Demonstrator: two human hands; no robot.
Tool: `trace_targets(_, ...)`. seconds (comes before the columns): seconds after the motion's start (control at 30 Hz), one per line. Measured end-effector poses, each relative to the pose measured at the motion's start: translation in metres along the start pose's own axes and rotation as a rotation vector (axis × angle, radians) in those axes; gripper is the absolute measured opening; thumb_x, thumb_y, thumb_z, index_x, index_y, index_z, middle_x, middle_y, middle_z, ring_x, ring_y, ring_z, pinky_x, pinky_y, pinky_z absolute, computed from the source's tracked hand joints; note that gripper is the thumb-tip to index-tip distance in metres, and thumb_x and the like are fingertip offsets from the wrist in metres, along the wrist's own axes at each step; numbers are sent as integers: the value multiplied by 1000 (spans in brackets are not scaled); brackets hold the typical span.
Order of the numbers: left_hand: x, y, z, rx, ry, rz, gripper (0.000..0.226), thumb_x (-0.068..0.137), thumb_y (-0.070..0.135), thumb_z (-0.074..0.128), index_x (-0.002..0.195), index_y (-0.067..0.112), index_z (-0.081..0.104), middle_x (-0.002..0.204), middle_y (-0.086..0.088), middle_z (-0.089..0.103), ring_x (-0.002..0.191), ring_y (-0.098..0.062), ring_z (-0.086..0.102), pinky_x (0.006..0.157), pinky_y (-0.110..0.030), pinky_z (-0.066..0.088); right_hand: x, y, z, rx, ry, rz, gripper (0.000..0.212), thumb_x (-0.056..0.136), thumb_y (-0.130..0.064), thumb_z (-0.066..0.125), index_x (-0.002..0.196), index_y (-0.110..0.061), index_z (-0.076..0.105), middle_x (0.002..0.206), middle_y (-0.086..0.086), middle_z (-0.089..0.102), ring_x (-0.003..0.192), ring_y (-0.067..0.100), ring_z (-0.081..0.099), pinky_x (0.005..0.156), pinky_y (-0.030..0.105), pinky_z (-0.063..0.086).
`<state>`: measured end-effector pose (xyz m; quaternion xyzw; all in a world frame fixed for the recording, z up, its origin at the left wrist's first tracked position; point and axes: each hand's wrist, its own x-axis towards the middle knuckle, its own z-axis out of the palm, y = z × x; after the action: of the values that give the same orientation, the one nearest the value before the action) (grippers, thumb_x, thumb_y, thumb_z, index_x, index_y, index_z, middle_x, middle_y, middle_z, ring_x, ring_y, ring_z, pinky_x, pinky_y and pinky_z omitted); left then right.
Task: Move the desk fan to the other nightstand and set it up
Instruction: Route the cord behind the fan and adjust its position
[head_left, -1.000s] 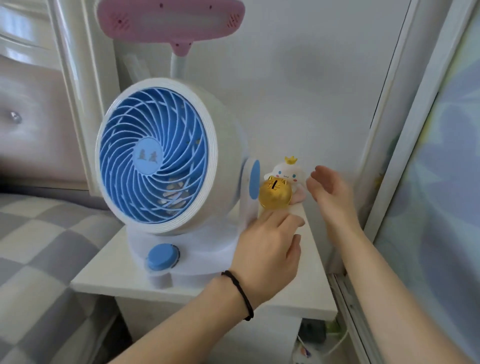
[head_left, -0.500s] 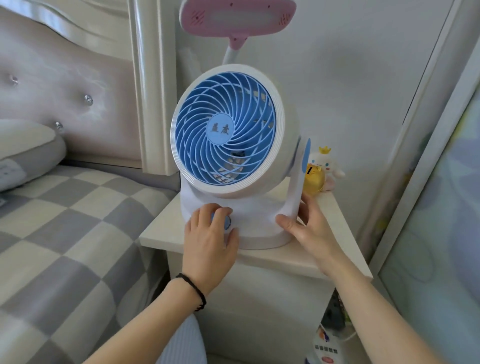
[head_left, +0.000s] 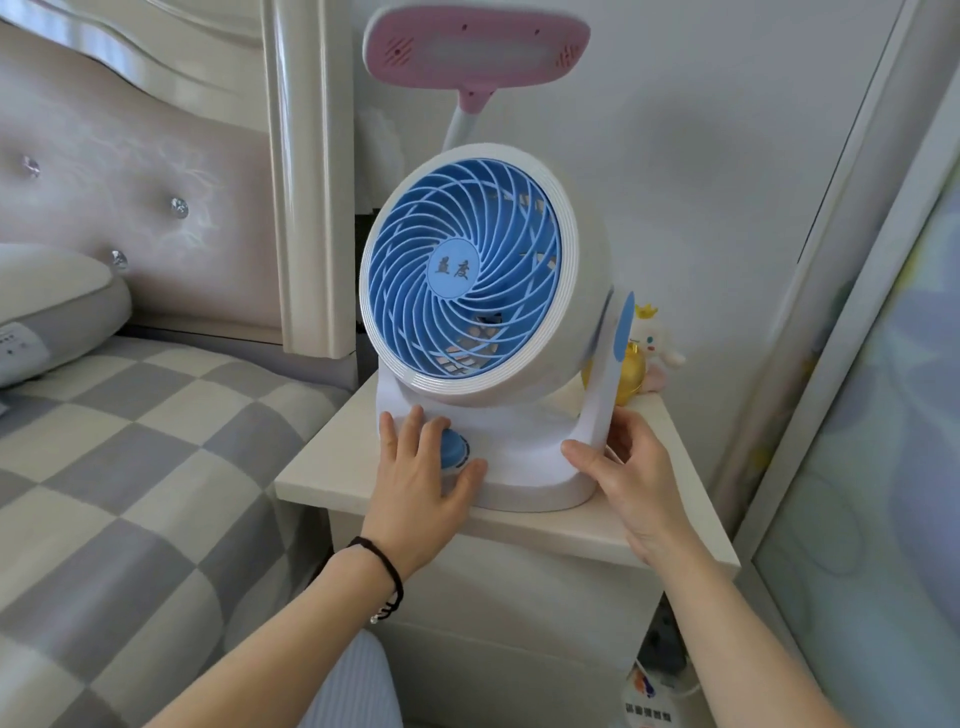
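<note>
A white desk fan (head_left: 470, 280) with a blue grille stands upright on the white nightstand (head_left: 322, 480) beside the bed. My left hand (head_left: 421, 483) lies over the blue knob (head_left: 453, 449) on the fan's base, fingers and thumb curled around it. My right hand (head_left: 631, 475) holds the right support arm of the fan's stand, thumb in front and fingers behind it.
A pink-headed desk lamp (head_left: 475, 44) rises behind the fan. A small gold and white figurine (head_left: 644, 353) stands at the nightstand's back right. The bed with a grey checked cover (head_left: 130, 467) lies to the left; a power strip (head_left: 649, 691) sits on the floor right.
A second ago my hands were by the figurine behind the fan. My left hand has gone to the front knob and my right to the stand arm; the view has pulled back.
</note>
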<state>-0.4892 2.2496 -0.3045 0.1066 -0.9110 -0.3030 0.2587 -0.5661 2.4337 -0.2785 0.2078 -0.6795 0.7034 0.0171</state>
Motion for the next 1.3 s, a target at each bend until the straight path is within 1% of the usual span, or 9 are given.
trace_targets(0.13,6,5,7,3,-4,79,74,71,64,27,125,15,40,139,-6,33,136,-39,15,113,-52,22,1,1,-2,39,108,14,43,68,-9,74,104,-16,53,98,-1,62,88,7,60,69,16,47)
trace_targets(0.27,14,15,10,-48,-61,94,81,64,66,25,123,13,40,138,-4,34,140,-35,8,115,-42,19,1,1,-4,49,206,25,39,73,-9,70,107,-14,51,99,-1,60,90,10,58,71,20,44)
trace_targets(0.47,38,6,10,-54,-179,150,74,65,67,31,117,16,43,132,-3,39,134,-35,21,111,-41,26,-2,-1,-5,5,238,9,39,74,-10,70,106,-16,48,93,-7,58,81,1,57,57,6,44)
trace_targets(0.7,51,-4,7,-81,-277,185,75,66,70,33,120,19,41,141,-1,34,142,-31,12,116,-43,20,-4,-2,-2,-46,243,9,41,73,-14,72,103,-22,44,95,-11,56,83,2,56,60,16,44)
trace_targets(0.83,48,-4,8,-117,-268,170,77,68,68,41,128,19,37,148,-3,28,144,-26,9,117,-38,20,-5,-1,-2,-36,233,-21,42,74,-12,71,104,-22,44,97,-10,56,86,2,57,59,10,46)
trace_targets(1.0,47,-2,2,-409,-13,187,105,62,70,54,142,29,-2,149,13,5,138,0,9,102,5,9,4,-18,-2,15,190,-175,58,63,-34,74,112,-42,44,119,-18,56,110,-4,54,81,8,46)
trace_targets(1.07,47,0,-2,-418,67,191,100,63,66,55,136,42,-9,150,16,-4,137,3,3,95,11,4,14,-38,-7,-5,168,-240,70,63,-38,73,125,-38,40,130,-16,51,118,-4,49,88,10,43)
trace_targets(1.2,48,-1,2,-363,27,320,95,73,47,58,136,48,-13,156,9,-9,144,-5,-4,103,5,7,35,-67,-15,1,104,-240,86,72,-23,74,143,-23,26,144,-10,39,124,2,42,89,8,41)
trace_targets(1.3,50,-3,3,-403,-38,326,101,75,34,63,130,59,-17,154,21,-10,145,-7,3,112,-14,15,38,-70,-16,40,45,-182,90,63,-32,77,141,-24,34,137,-5,50,119,8,52,97,27,46)
